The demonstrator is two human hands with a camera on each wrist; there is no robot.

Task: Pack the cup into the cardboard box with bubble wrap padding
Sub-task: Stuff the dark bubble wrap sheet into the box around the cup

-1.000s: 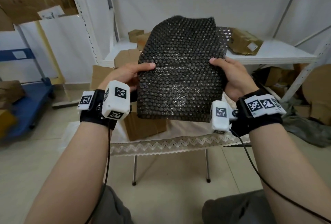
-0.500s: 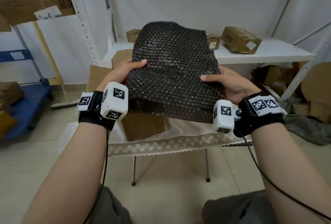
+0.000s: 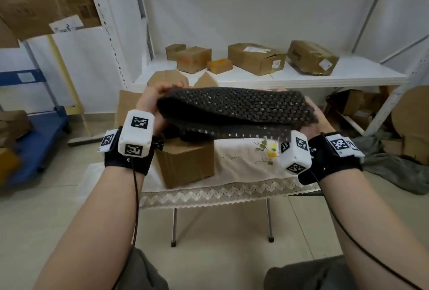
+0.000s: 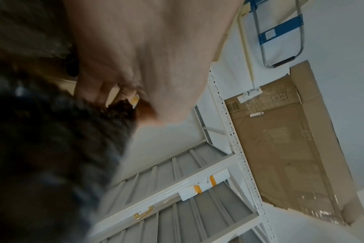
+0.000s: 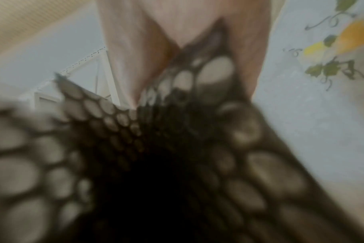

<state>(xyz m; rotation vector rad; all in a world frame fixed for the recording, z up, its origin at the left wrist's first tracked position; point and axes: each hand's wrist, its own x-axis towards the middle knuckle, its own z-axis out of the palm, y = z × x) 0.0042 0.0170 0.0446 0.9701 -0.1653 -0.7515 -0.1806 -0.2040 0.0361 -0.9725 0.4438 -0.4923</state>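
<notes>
A folded sheet of black bubble wrap (image 3: 234, 110) lies almost flat in the air above the table, held at both ends. My left hand (image 3: 153, 101) grips its left edge, and my right hand (image 3: 312, 120) grips its right edge. Close up, the bubble wrap (image 5: 177, 148) runs between the thumb and fingers of the right hand (image 5: 177, 49). The left wrist view shows the left hand (image 4: 135, 65) curled on the dark wrap (image 4: 52, 148). A cardboard box (image 3: 185, 162) stands on the table under the wrap's left half. No cup is visible.
The small table (image 3: 243, 173) has a white embroidered cloth with a lace edge. Behind it a white shelf (image 3: 278, 76) carries several cardboard parcels. A blue trolley (image 3: 34, 132) stands on the left. More boxes and a grey cloth lie on the floor at the right.
The bubble wrap stood upright facing me; both hands have tipped it forward and down until it lies nearly flat over the box.
</notes>
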